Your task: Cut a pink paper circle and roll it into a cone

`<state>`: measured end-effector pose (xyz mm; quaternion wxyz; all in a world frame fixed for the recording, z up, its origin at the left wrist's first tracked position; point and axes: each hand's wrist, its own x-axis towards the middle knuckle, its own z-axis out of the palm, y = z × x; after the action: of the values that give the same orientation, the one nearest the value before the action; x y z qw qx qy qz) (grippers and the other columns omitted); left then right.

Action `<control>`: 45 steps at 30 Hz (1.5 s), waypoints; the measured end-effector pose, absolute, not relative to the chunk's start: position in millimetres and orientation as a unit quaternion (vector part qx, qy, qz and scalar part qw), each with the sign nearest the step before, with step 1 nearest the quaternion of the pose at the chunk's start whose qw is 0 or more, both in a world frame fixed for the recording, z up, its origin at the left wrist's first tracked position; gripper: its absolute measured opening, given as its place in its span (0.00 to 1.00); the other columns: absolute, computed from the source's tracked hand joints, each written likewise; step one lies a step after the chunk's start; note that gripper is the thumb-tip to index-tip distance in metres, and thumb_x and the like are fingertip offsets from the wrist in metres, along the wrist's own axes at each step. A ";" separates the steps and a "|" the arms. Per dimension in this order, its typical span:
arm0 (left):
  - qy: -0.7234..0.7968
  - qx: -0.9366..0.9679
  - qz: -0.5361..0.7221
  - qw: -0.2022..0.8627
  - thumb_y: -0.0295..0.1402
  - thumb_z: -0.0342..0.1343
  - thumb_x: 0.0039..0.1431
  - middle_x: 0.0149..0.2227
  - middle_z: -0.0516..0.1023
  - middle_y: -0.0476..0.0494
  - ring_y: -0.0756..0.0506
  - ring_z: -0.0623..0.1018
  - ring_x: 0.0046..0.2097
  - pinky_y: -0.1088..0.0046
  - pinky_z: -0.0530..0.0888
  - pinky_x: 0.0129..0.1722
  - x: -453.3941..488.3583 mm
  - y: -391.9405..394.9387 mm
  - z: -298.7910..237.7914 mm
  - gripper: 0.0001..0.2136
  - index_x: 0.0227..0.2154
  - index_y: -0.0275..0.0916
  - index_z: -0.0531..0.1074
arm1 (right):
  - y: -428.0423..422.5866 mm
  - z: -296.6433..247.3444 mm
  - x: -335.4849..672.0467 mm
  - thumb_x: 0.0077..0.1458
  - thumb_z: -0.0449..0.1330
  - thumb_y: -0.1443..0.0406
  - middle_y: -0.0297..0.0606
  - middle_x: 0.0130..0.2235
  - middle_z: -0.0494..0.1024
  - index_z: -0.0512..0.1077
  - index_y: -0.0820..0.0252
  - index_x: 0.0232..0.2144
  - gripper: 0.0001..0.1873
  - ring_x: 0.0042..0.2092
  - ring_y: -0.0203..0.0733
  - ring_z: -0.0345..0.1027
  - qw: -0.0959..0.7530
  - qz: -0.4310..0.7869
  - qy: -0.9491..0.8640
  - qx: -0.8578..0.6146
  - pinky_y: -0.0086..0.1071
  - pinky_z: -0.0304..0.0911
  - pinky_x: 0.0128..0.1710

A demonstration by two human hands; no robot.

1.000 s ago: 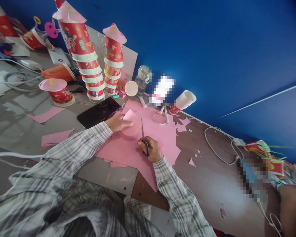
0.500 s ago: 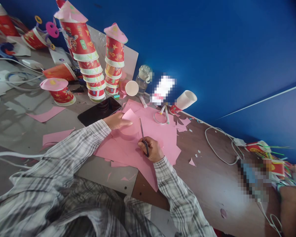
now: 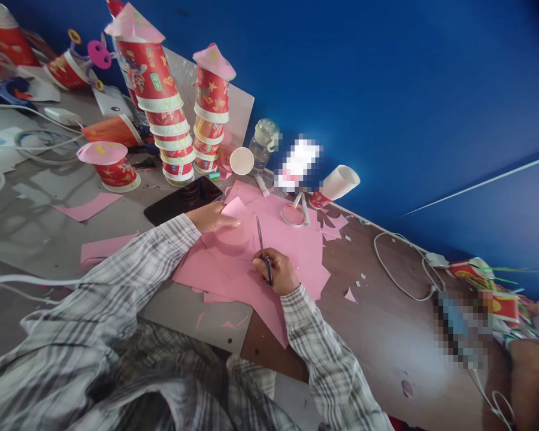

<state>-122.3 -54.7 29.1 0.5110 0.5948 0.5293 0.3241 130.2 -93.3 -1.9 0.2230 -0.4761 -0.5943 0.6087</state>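
My left hand (image 3: 212,218) pinches a small piece of pink paper (image 3: 236,230) between thumb and fingers, over larger pink sheets (image 3: 287,245) spread on the table. Closed round the dark handles of a pair of scissors (image 3: 260,233), my right hand (image 3: 277,270) is just right of that piece. The scissor blades point away from me and look closed; they appear apart from the held paper. Beside my left hand lies a black phone (image 3: 182,202).
Two towers of red paper cups, a tall one (image 3: 169,123) and a shorter one (image 3: 210,114), stand behind my left hand. A glass jar (image 3: 263,146), tape roll (image 3: 293,215) and stacked white cups (image 3: 341,181) are at the back. A white cable (image 3: 399,287) lies right.
The view has shifted slightly, so the cups appear a little further right. Both hands keep their grips, and the scissors stay almost in the same place beside the paper.
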 end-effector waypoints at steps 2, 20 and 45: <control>0.531 0.583 0.320 0.525 0.42 0.56 0.36 0.26 0.73 0.46 0.45 0.70 0.30 0.66 0.67 0.33 -121.7 -54.2 26.8 0.19 0.29 0.31 0.71 | -92.7 -1.4 130.7 0.39 0.83 0.30 0.24 0.20 0.70 0.75 0.49 0.31 0.39 0.23 0.36 0.61 0.220 0.609 -0.596 -0.474 0.32 0.60 0.25; 0.539 0.558 0.278 0.566 0.42 0.58 0.33 0.26 0.75 0.43 0.43 0.72 0.31 0.67 0.68 0.31 -113.9 -55.1 24.9 0.20 0.27 0.30 0.72 | -92.2 -5.0 133.3 0.41 0.85 0.28 0.26 0.19 0.72 0.76 0.51 0.30 0.41 0.22 0.37 0.62 0.231 0.610 -0.598 -0.465 0.32 0.61 0.25; 0.521 0.547 0.287 0.590 0.43 0.60 0.31 0.27 0.76 0.42 0.42 0.73 0.31 0.67 0.69 0.31 -112.0 -56.9 24.9 0.21 0.28 0.31 0.72 | -90.1 -22.5 140.2 0.53 0.80 0.28 0.29 0.21 0.77 0.76 0.50 0.39 0.38 0.25 0.42 0.69 0.305 0.582 -0.606 -0.448 0.37 0.70 0.29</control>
<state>-112.0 -56.9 24.9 0.5896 0.5467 0.5209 0.2867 140.2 -90.1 -22.5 0.3055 -0.4477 -0.6064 0.5819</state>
